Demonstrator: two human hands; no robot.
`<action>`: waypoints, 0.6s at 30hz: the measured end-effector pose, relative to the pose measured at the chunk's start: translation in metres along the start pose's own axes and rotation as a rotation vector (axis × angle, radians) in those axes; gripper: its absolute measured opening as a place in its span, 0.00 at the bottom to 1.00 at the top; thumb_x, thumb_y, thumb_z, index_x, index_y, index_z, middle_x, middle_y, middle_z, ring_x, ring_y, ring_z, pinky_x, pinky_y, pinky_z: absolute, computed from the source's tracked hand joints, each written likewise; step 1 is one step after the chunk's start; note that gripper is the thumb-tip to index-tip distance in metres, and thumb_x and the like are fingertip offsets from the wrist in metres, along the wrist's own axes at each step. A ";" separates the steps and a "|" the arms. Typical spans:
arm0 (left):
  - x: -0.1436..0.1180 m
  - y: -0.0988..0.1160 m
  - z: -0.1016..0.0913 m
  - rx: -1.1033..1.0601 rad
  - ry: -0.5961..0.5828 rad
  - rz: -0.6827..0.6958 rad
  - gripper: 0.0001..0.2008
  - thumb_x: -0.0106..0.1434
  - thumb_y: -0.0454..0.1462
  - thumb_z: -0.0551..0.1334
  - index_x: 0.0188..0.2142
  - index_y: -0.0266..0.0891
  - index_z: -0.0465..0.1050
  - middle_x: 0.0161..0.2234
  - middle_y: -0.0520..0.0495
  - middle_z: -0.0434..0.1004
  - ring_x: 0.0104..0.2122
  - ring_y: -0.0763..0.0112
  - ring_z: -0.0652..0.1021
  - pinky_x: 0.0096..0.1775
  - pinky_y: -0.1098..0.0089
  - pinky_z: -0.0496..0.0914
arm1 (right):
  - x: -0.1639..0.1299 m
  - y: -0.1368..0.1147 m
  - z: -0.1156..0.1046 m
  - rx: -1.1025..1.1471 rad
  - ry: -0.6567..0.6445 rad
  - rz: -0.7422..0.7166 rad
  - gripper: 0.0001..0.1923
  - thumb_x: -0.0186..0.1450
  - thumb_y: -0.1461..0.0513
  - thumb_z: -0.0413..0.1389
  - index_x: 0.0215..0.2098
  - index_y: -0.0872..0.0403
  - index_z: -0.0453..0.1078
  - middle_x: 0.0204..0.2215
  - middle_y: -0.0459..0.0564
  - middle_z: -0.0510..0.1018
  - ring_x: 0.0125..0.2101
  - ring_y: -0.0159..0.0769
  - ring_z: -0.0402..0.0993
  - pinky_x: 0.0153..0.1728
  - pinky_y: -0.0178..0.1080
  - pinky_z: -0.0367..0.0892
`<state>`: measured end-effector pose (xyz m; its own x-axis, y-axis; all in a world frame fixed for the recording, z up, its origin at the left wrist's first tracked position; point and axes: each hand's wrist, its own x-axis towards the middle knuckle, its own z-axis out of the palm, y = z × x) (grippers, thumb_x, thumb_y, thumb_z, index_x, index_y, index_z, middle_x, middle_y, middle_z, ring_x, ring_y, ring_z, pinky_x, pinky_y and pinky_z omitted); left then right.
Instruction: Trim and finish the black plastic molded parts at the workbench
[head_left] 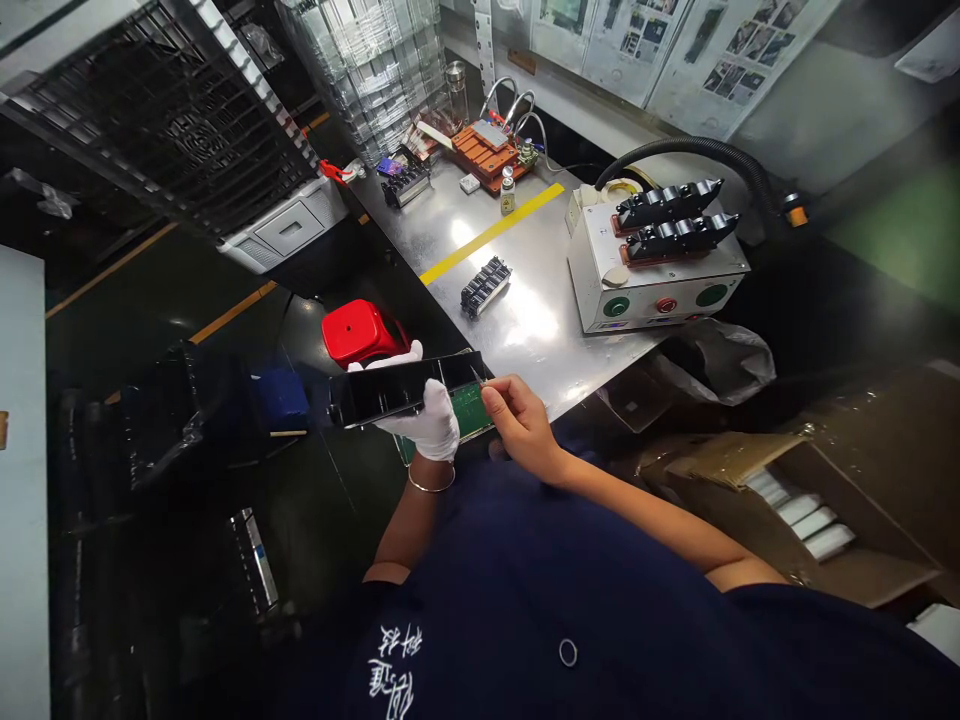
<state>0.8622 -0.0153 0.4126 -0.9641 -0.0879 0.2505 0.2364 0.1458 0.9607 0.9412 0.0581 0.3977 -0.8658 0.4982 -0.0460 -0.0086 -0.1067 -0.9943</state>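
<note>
My left hand (433, 425), in a white glove, is wrapped round a long black plastic housing (375, 390) with ridges across its open trough. The thumb lies over the near edge, and the other fingers reach behind it. Bare and pinched, my right hand (521, 425) grips a thin pointed metal tool (478, 377), its tip at the right end of the housing. Most of that tool is hidden in the fingers, so its exact kind cannot be made out. Below the housing a green flat surface (470, 408) shows, partly covered by my left hand.
On the metal table (540, 300) lies a black ribbed part (486, 287). A control box (652, 280) with buttons carries two black parts. Behind the yellow tape (495, 235) stand a small bottle (508, 190) and an orange-brown fixture (487, 155). A red stool (360, 332) is at left, a cardboard box (847, 500) right.
</note>
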 end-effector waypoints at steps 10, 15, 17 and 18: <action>0.007 0.009 0.011 0.014 0.329 0.167 0.43 0.55 0.55 0.60 0.63 0.42 0.42 0.65 0.37 0.47 0.65 0.55 0.56 0.61 0.57 0.59 | -0.005 -0.003 0.003 0.008 -0.011 -0.048 0.17 0.66 0.47 0.50 0.34 0.52 0.64 0.22 0.41 0.62 0.22 0.28 0.58 0.23 0.34 0.57; 0.006 0.007 0.006 0.046 0.280 0.195 0.43 0.55 0.50 0.62 0.63 0.41 0.43 0.65 0.37 0.47 0.66 0.55 0.52 0.62 0.54 0.56 | -0.005 0.000 0.005 0.017 -0.003 -0.017 0.17 0.66 0.47 0.50 0.32 0.52 0.63 0.23 0.41 0.62 0.23 0.29 0.57 0.24 0.35 0.57; 0.008 0.007 0.003 0.120 0.216 0.159 0.43 0.54 0.44 0.64 0.63 0.41 0.43 0.64 0.37 0.50 0.66 0.54 0.51 0.63 0.52 0.55 | -0.003 0.005 0.007 0.018 0.001 -0.001 0.17 0.66 0.47 0.50 0.32 0.52 0.63 0.23 0.42 0.62 0.23 0.29 0.57 0.24 0.35 0.57; 0.010 0.006 0.002 0.166 0.218 0.140 0.44 0.53 0.42 0.65 0.63 0.40 0.42 0.63 0.36 0.51 0.66 0.53 0.52 0.63 0.52 0.55 | -0.002 0.007 0.008 0.017 0.003 0.005 0.17 0.66 0.47 0.50 0.31 0.52 0.63 0.23 0.42 0.62 0.23 0.29 0.57 0.24 0.35 0.56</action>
<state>0.8536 -0.0135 0.4206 -0.8706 -0.2621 0.4163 0.3251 0.3284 0.8868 0.9385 0.0496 0.3918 -0.8642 0.5006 -0.0508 -0.0133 -0.1237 -0.9922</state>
